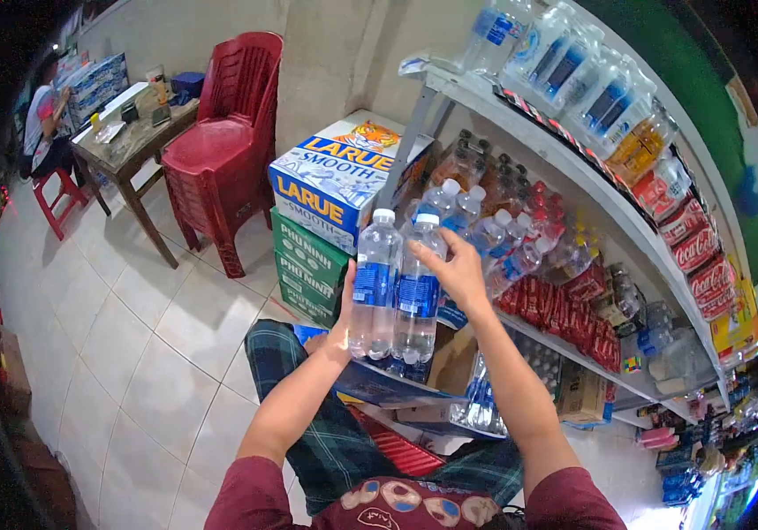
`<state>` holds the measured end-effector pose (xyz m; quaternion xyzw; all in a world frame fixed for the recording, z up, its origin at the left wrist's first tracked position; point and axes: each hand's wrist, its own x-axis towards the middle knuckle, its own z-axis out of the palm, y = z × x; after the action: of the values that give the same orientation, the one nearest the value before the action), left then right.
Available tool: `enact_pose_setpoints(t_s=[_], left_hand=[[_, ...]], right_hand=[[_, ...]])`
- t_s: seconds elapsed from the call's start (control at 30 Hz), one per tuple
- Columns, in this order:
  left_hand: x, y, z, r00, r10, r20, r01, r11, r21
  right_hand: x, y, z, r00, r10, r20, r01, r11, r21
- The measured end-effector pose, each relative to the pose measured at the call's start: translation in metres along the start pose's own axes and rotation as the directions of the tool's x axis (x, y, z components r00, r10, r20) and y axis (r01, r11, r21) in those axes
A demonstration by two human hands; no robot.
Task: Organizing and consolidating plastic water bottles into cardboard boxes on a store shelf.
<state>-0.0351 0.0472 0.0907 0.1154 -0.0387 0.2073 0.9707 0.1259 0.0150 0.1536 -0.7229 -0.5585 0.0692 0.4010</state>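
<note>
Two clear plastic water bottles with white caps and blue labels stand upright side by side before me. My left hand (346,308) is closed against the left side of the left bottle (375,285). My right hand (455,271) grips the upper part of the right bottle (417,295) from the right, its thumb across the shoulder below the cap. Just beneath the bottles is an open cardboard box (455,358). More capped bottles (448,195) stand on the shelf behind my right hand.
A grey metal shelf (485,109) with packed bottles and red snack packets (558,318) fills the right side. Beer cartons (326,175) sit on green cartons (306,265) at the shelf's left end. Stacked red plastic chairs (233,146), a wooden table (120,139) and a seated person (44,126) are farther left.
</note>
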Motion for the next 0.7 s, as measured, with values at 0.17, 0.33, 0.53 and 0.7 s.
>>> enact_pose_setpoints(t_s=[0.17, 0.33, 0.53, 0.7], left_hand=[[0.008, 0.006, -0.022, 0.998, 0.062, 0.010, -0.061, 0.993, -0.097], [0.012, 0.018, -0.031, 0.994, 0.100, 0.041, -0.093, 0.987, -0.133], [0.017, 0.038, -0.063, 0.967, 0.256, -0.020, -0.257, 0.964, -0.072], [0.018, 0.044, -0.036, 0.928, 0.367, -0.066, -0.373, 0.905, -0.207]], right_hand=[[0.011, 0.001, 0.016, 1.000, 0.020, -0.007, -0.021, 0.993, -0.119], [-0.011, 0.036, 0.020, 0.964, 0.266, -0.023, -0.226, 0.857, 0.464], [-0.087, 0.136, 0.068, 0.606, 0.357, 0.711, -0.456, 0.888, -0.058], [-0.093, 0.166, 0.118, 0.496, 0.454, 0.741, -0.461, 0.860, -0.218]])
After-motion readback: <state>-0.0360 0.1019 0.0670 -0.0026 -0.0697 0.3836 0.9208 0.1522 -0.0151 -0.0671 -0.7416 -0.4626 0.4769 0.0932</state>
